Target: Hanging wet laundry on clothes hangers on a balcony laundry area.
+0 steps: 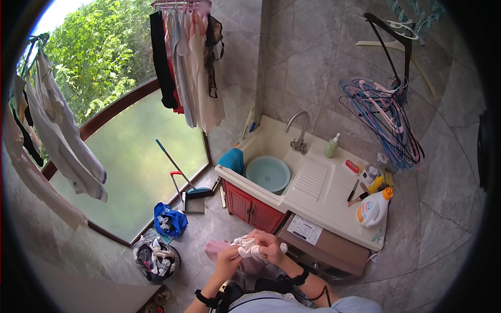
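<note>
Both hands work on one bunched white cloth (247, 247) held in front of my body. My left hand (228, 259) pinches its left end between thumb and fingers. Against its right side, my right hand (268, 245) grips the fabric with bent fingers. A small white end of cloth (283, 247) pokes out to the right of that hand. Below the hands, a pink item (216, 249) shows partly; the hands and cloth hide much of it, so I cannot tell what it is.
Ahead stands a laundry sink (270, 129) holding a light-blue basin (268, 174). A detergent bottle (373, 208) is on its washboard counter. Left on the floor are a blue bag (170, 221), a filled bin (157, 260) and a dustpan (193, 205). Clothes (188, 70) hang by the window.
</note>
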The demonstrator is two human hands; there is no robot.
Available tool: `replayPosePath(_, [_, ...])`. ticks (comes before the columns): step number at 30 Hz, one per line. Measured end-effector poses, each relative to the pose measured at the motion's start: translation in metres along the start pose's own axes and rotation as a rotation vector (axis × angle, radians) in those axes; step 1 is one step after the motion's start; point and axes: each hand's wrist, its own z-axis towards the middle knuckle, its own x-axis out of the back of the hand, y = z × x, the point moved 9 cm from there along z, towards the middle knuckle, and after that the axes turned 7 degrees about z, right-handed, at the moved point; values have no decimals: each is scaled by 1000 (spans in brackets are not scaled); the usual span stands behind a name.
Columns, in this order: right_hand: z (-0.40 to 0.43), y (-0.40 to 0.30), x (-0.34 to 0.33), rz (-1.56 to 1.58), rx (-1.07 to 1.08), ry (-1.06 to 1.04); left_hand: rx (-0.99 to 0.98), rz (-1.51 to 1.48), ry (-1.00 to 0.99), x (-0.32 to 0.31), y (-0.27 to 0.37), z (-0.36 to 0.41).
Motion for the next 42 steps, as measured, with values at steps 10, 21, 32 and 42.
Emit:
replayPosePath(10, [-8, -66, -44, -695, 438, -57, 373, -258, -79, -13, -66, -13])
replayPosePath(21, [2, -30, -60, -716, 39, -215, -174, -92, -111, -30, -146, -63])
replayPosePath(32, [-14, -17, -87, -1075, 206, -247, 915, -492, 287, 9, -79, 0])
replayPosePath(42, [32, -40, 0, -1202, 302, 281, 491, -306, -151, -22, -81, -19])
